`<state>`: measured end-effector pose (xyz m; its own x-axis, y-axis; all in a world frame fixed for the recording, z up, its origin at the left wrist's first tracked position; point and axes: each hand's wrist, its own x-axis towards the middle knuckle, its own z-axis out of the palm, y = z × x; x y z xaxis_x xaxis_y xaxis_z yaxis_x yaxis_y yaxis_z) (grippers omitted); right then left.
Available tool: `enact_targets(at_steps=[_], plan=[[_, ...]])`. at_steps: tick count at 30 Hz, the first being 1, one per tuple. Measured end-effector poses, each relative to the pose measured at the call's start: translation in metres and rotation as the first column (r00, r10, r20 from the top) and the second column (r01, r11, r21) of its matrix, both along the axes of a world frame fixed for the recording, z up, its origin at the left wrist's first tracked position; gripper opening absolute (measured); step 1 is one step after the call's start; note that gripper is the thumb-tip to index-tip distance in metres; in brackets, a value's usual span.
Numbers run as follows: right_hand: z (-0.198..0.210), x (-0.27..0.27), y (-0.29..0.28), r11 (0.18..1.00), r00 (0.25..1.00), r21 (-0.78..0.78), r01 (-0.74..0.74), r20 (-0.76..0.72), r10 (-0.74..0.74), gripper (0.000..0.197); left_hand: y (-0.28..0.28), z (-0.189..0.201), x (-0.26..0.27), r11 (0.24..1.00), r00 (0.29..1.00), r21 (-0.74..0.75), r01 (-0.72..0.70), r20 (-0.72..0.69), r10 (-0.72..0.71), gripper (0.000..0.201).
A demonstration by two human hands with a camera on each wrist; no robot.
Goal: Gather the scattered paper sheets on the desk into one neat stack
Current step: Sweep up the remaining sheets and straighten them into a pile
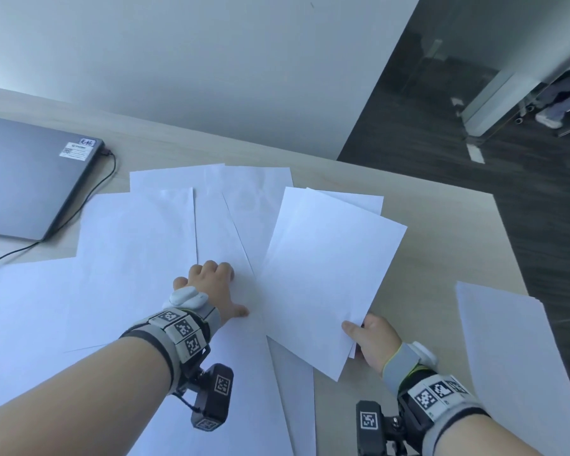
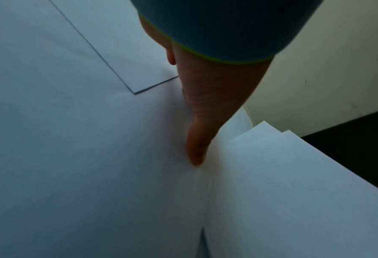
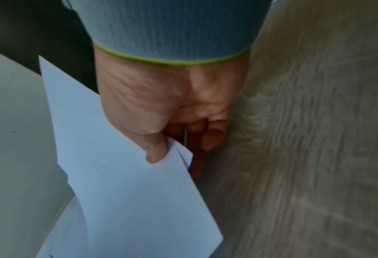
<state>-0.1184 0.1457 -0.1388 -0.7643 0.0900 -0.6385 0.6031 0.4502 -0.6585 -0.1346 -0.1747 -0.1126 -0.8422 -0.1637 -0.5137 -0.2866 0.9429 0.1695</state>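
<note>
White paper sheets (image 1: 139,245) lay spread across the desk (image 1: 441,258). The left hand (image 1: 211,287) pressed some; the right hand (image 1: 372,340) pinched a few sheets (image 1: 329,268).

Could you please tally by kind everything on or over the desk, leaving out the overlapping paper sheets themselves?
Laptops: 1, a closed laptop.
Cables: 1, a black cable plugged into it.
Hands: 2, the left hand pressing on the paper sheets, the right hand pinching some.
Wrist cameras: 2, the left wrist camera and the right wrist camera.
Total: 6.
</note>
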Motion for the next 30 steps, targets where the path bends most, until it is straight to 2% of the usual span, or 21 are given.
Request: enact_targets(at_steps=[5, 8, 10, 16, 21, 24, 26, 30], plan=[[0.002, 0.014, 0.001, 1.0, 1.0, -0.003, 0.012, 0.0, -0.012, 0.011, 0.006, -0.002, 0.0, 1.0, 1.0, -0.005, -0.004, 0.029, 0.005, 0.051], [0.004, 0.019, -0.001, 1.0, 1.0, 0.006, 0.005, -0.023, -0.005, 0.012, 0.007, -0.004, 0.002, 1.0, 1.0, -0.011, 0.006, -0.003, -0.006, 0.061], [0.004, 0.023, 0.0, 1.0, 1.0, 0.011, -0.004, -0.028, 0.005, 0.013, 0.009, -0.001, 0.0, 1.0, 1.0, -0.019, 0.017, 0.024, -0.017, 0.067], [0.001, 0.029, 0.003, 1.0, 1.0, 0.015, -0.01, -0.028, 0.011, 0.014, 0.016, 0.003, -0.004, 1.0, 0.992, 0.0, 0.0, 0.126, 0.0, 0.061], [0.001, 0.032, 0.001, 1.0, 1.0, 0.015, 0.012, -0.017, -0.012, 0.015, 0.017, 0.01, 0.001, 0.999, 0.997, -0.019, 0.046, 0.06, -0.045, 0.026], [0.003, 0.034, 0.004, 0.999, 0.998, 0.022, 0.024, -0.055, -0.023, 0.01, 0.018, 0.011, 0.006, 0.998, 0.996, 0.054, 0.04, 0.077, -0.044, 0.028], [0.003, 0.036, 0.011, 0.999, 0.997, 0.01, 0.042, -0.064, -0.042, 0.014, 0.019, 0.016, 0.009, 0.993, 0.996, 0.111, 0.028, 0.077, -0.037, 0.027], [0.009, 0.04, 0.028, 0.998, 0.998, -0.001, 0.066, -0.003, -0.066, 0.024, 0.023, 0.023, 0.012, 0.928, 1.0, 0.37, -0.027, 0.005, 0.028, 0.013]])
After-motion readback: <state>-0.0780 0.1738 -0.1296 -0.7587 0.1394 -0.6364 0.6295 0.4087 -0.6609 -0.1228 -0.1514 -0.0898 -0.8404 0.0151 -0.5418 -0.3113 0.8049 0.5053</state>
